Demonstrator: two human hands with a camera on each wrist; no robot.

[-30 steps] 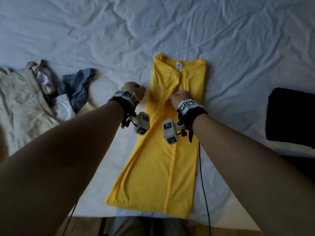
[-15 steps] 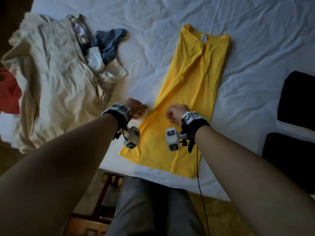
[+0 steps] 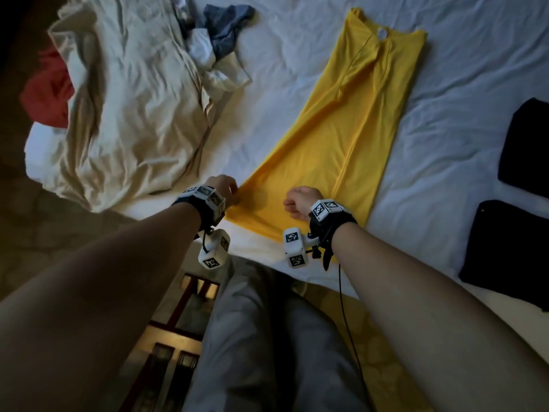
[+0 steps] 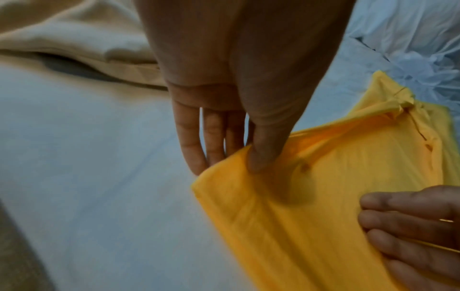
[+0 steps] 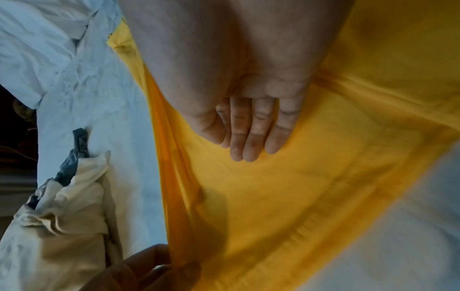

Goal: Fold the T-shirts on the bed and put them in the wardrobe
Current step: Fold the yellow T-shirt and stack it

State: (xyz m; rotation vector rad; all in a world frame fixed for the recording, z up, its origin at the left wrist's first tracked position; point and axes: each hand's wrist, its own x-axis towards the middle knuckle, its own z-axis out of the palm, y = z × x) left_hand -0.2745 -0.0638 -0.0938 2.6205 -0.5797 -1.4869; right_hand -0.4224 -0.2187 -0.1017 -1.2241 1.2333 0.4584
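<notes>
Yellow T-shirt (image 3: 353,126): It lies flat on the white bed sheet (image 3: 463,93). Its sides are folded in, so it is a long thin strip. The neck end points to 12 o'clock. The bottom hem is at 6 o'clock, near the edge of the bed.

Left hand (image 3: 223,185): It pinches the bottom left corner of the shirt. The left wrist view shows the thumb (image 4: 263,149) on top of the cloth and the fingers (image 4: 196,149) under the edge.

Right hand (image 3: 300,200): It sits over the hem, at 3 o'clock from the left hand. In the head view it looks curled like a fist. In the right wrist view the fingers (image 5: 251,137) look straighter and lie close to the cloth. I cannot tell if it holds the shirt.

How the shirt feels: I think it is light, thin and very floppy. It may be a bit slippery. It will sag and come unfolded if it is held at only one spot.

Where to hold: The two hem corners look best, one in each hand. Then the hem can go up toward the neck at 12 o'clock.

Other clothes: A crumpled cream garment (image 3: 127,99) lies at 10 o'clock. A grey-blue cloth (image 3: 227,28) sits past it at 11 o'clock. Black folded clothes (image 3: 511,251) lie at 3 o'clock.

Wardrobe: It is not in any view.
</notes>
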